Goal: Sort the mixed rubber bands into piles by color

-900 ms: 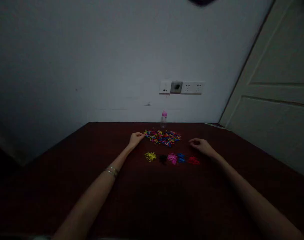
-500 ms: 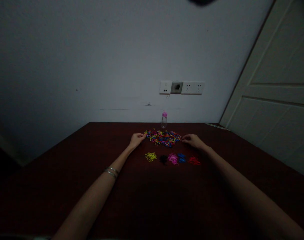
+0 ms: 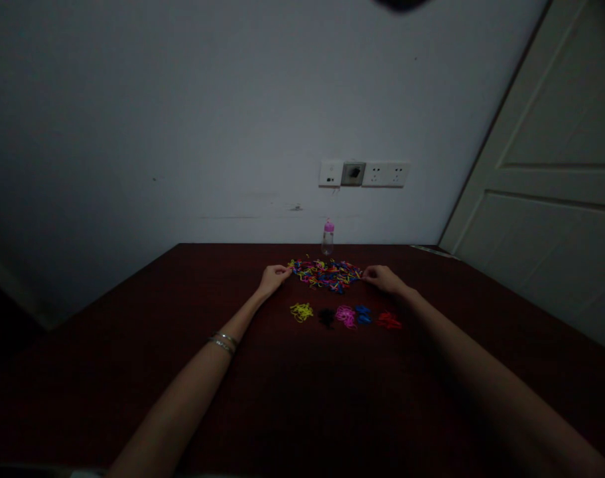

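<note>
A loose heap of mixed-colour rubber bands (image 3: 327,274) lies on the dark red-brown table (image 3: 223,425). At its left edge is my left hand (image 3: 274,279), thumb and fingers pinched against some yellow bands. My right hand (image 3: 383,279) pinches at the heap's right edge. What sits between the fingertips of either hand is too small to make out. Nearer to me lie sorted piles in a row: yellow bands (image 3: 301,312), black bands (image 3: 327,317), pink bands (image 3: 345,317), blue bands (image 3: 363,314) and red bands (image 3: 389,320).
Behind the heap stands a clear bottle with a pink cap (image 3: 328,240), close to the wall (image 3: 233,119). Wall sockets (image 3: 386,174) are above it. A pale panelled door (image 3: 546,179) is on the right. The light is dim.
My right fingertips have drawn slightly closer together at the heap's edge. My left hand stays at the left edge. The whole view has shifted a little; the piles look the same.
</note>
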Motion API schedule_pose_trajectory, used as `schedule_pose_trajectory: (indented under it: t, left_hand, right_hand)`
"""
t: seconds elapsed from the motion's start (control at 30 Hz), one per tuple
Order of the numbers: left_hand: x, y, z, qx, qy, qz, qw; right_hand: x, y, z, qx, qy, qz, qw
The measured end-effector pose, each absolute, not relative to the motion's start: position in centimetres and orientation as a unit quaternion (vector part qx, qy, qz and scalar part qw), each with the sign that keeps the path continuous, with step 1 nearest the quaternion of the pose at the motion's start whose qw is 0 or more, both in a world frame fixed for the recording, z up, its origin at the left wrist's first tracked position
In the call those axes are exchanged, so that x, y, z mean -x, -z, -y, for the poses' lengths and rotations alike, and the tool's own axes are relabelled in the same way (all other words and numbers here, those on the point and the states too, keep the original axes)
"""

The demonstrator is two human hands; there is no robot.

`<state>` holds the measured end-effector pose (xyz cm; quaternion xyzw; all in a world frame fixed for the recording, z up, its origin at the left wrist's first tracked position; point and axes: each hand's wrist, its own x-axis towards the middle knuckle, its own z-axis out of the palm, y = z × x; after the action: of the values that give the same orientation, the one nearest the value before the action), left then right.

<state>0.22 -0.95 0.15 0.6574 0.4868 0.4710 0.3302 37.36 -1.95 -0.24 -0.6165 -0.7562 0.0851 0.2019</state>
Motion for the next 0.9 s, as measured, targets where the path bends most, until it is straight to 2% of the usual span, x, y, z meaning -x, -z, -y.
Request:
schedule_pose_trajectory:
  t: [0.53,0.9]
  left_hand:
    - [-0.2,-0.2,1.0,-0.653,-0.462,-0.489,0.346]
    - [-0.1,0.1,0.5,-0.659,-0.463,-0.492,0.330]
  right_hand:
    - [-36.8,-0.3,1.7,0.616,-0.096,0.761,0.179]
    - [-35.5,-2.1,3.9,0.589,-0.129,0.760,0.244]
